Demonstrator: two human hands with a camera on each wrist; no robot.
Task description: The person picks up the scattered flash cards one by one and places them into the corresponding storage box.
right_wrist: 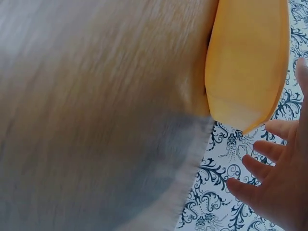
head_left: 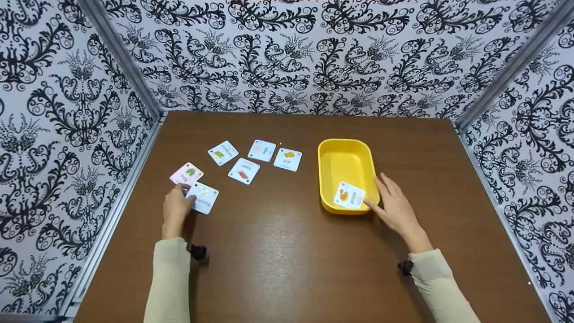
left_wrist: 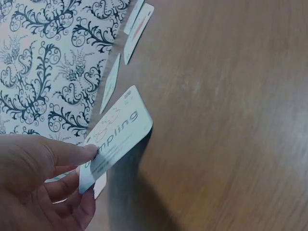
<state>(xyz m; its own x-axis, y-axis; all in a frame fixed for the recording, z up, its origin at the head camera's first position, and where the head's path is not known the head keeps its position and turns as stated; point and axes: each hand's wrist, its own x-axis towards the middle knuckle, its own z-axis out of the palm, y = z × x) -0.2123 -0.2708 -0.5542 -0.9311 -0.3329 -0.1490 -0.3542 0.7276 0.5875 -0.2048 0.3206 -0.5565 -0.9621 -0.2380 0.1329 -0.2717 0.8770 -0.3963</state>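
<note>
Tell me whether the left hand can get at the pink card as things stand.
Probably not freely: the left hand pinches the dumpling card, which partly covers the pink card in the head view. The pink card lies close by, so freeing the hand would likely suffice.

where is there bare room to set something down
The brown wooden table is bare at the front, between the beige sleeves, and at back right, beside the yellow rounded tub and beyond the right hand. Back left is crowded with square white and pink cards.
</note>
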